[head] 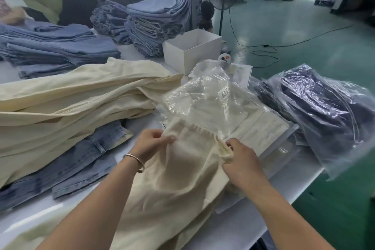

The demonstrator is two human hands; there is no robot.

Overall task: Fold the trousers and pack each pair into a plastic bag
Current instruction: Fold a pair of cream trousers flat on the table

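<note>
The white worktable [239,227] ends just right of the hands, green floor beyond. The left hand [150,144] and right hand [241,160] each pinch the elastic waistband of the cream knit trousers [182,184], lying at the near edge below a crumpled clear plastic bag [207,95]. The trouser legs are cut off by the frame.

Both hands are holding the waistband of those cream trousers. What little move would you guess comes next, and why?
Probably laying the cream trousers flat to fold them: the left hand and right hand pinch the waistband, the legs hang unfolded, and a plastic bag lies behind.
</note>
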